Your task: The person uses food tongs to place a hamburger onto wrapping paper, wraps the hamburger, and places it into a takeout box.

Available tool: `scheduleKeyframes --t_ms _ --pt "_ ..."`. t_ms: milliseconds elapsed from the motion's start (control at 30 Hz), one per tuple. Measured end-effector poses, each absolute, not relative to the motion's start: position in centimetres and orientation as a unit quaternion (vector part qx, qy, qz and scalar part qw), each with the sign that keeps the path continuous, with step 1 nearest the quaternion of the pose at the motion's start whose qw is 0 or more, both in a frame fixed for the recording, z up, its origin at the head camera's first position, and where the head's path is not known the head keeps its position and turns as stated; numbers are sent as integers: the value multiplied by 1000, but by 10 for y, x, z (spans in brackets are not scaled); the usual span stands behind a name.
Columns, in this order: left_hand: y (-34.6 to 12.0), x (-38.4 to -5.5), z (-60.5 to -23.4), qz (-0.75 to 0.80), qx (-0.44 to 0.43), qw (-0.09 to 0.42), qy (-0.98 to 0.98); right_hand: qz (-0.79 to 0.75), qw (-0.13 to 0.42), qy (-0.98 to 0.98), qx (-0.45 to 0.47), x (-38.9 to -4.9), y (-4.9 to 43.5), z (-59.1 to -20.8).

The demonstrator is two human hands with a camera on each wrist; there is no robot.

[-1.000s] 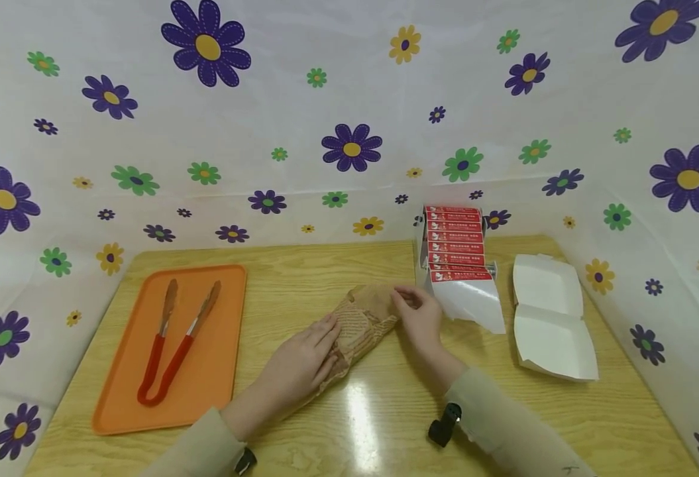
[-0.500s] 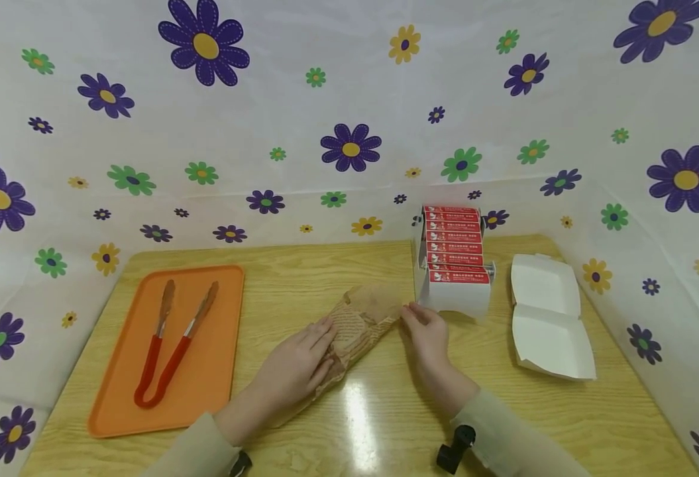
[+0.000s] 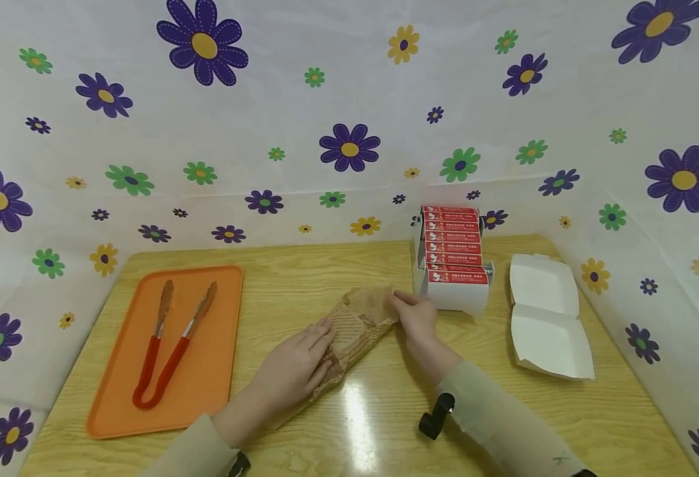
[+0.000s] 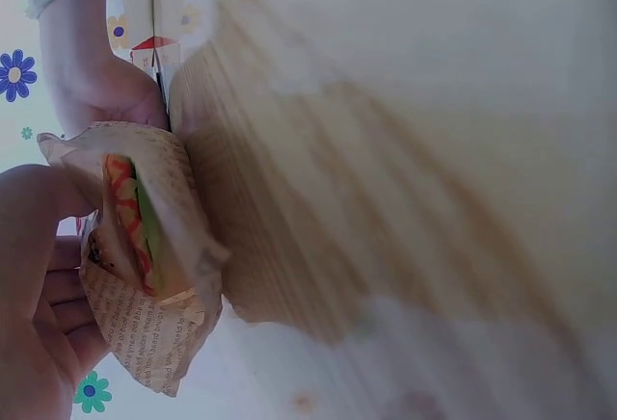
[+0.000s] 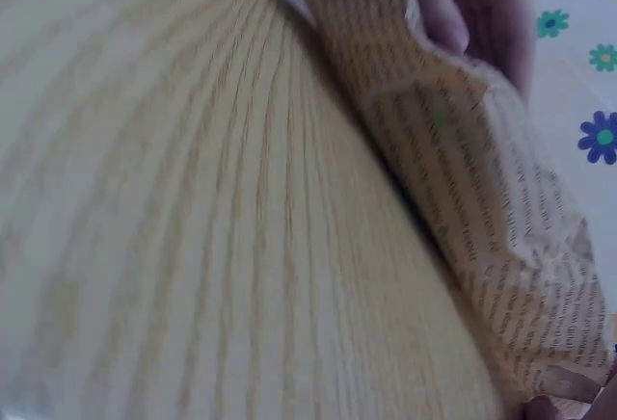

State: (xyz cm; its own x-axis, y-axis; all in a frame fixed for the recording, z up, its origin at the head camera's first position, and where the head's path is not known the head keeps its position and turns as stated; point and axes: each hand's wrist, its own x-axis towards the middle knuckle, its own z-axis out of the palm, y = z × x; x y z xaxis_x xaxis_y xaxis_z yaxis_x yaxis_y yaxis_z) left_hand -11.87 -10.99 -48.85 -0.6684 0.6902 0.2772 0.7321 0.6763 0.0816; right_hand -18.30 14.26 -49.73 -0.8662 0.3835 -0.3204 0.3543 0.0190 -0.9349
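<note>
Paper wrap (image 3: 349,331) sits slantwise on the bench (image 3: 289,285), between the two hands. Left grip (image 3: 292,368): fingers extended over the wrap, thumb apart on the near side; looks like pressing, not clenching. Right grip (image 3: 421,324): thumb and fingers look to be pinching the far-right end of the paper, exact contact partly hidden.

Step in hand reads as tucking that end closed. Doing it well: light pressure from the left so nothing squeezes out, draw the end snug, crease it flat, don't tear the paper. Mind the opening beside the left thumb; it gapes, filling could slip there.

Containers: wrap holds a sandwich (image 4: 125,218), red sauce stripes and something green showing. Orange tray (image 3: 215,377) carries red-handled tongs (image 3: 175,354), tips pointing away. White box (image 3: 548,338) lies open at right, both halves inside-up. Dispenser (image 3: 425,285) carries red-and-white labels (image 3: 453,237).
</note>
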Motion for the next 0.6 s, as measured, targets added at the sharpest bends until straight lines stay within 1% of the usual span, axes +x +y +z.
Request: scheduleKeyframes --t_ms 333,467,600 --pt "-112 -118 -490 -99 -389 111 -909 575 73 -779 -239 -191 134 -507" --pt "-114 -117 -491 -104 -390 115 -908 574 77 -783 -227 -191 133 -507" --pt "-115 -117 -491 -103 -398 122 -903 589 67 -774 -223 -191 133 -507"
